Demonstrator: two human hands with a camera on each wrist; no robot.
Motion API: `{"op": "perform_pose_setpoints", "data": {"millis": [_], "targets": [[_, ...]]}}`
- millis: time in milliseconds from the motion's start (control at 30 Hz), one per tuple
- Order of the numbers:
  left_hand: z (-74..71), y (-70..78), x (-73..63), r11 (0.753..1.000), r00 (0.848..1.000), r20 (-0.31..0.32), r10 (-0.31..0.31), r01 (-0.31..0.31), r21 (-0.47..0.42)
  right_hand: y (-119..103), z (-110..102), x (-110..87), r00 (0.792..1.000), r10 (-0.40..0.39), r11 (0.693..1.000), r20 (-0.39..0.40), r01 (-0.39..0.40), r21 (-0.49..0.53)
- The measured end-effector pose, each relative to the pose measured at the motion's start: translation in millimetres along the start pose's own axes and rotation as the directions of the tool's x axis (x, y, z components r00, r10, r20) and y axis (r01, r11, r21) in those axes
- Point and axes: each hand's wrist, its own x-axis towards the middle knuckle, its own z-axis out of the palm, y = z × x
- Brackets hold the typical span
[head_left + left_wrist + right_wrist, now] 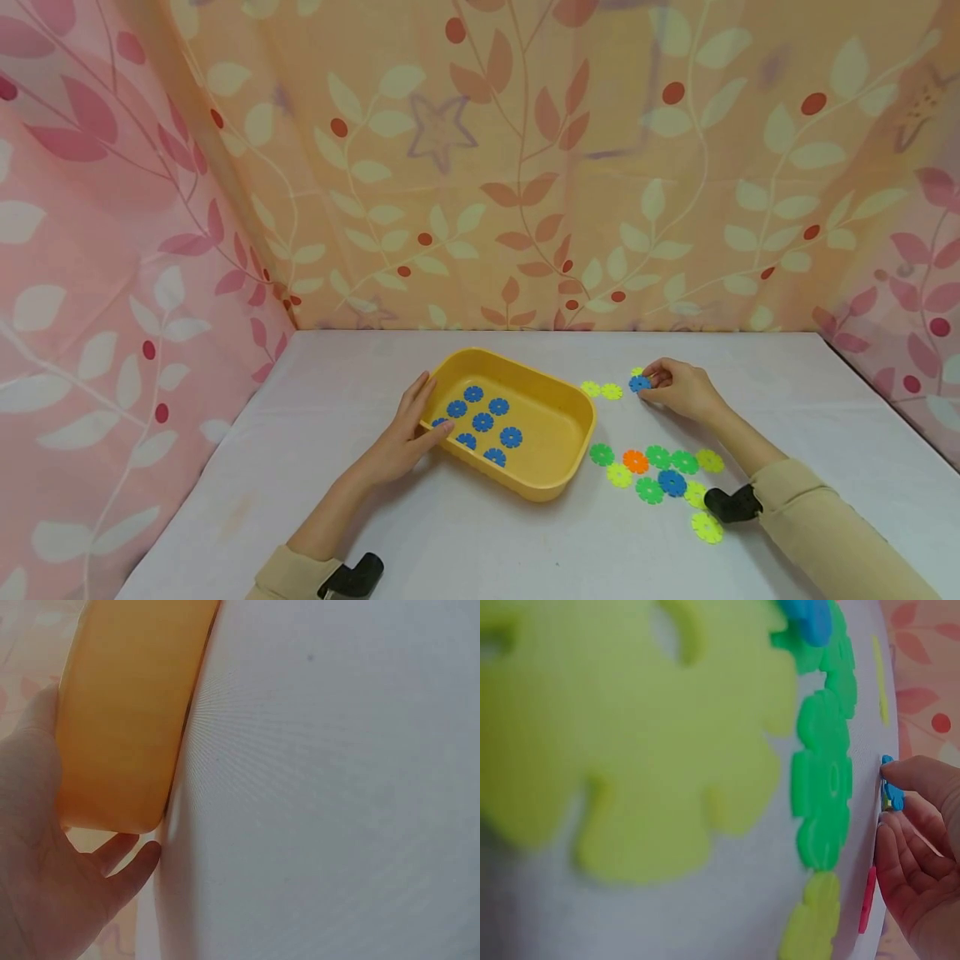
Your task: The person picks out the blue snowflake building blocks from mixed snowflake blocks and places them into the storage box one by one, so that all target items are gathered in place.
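My left hand (399, 439) holds the left corner of a yellow plastic tray (573, 433), its thumb over the rim. In the left wrist view, the fingers curve around the end of the tray (131, 712). Several blue snowflake discs (483, 422) lie in the tray's left part. To the right of the tray, my right hand (684, 390) pinches a blue snowflake disc (639, 383) between thumb and fingertips, close to the table. A yellow disc (637, 371) shows partly behind it. The right wrist view has the pinched blue disc (895, 796) at its right side.
Loose green (649, 490), yellow (707, 527), orange (636, 462) and blue discs (672, 482) lie in front of my right hand, some near the forearm. Two yellow discs (602, 390) are by the tray's far right corner. A red disc (867, 900) lies below the right hand.
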Motion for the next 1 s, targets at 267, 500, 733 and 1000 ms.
{"op": "perform_pose_setpoints", "data": {"millis": [267,500,733,1000], "targets": [[8.4,-33.4,10.3,1.000,0.999,-0.033,0.020,-0.020,0.004,2.0,0.0,-0.2,1.000,0.005,1.000,-0.012,-0.005,-0.003],[7.7,-42.9,13.2,1.000,1.000,-0.022,0.011,-0.011,0.016,3.5,-0.1,-2.0,0.999,-0.010,0.999,-0.044,0.008,-0.040],[8.5,-42.4,12.7,1.000,0.999,-0.030,0.021,-0.020,0.012,4.9,0.3,-2.2,0.999,0.042,0.998,-0.031,-0.041,0.047],[3.6,-14.1,4.5,1.000,1.000,-0.010,-0.001,0.001,-0.020,4.5,0.6,-2.6,0.992,0.126,0.961,0.032,-0.130,0.244]]}}
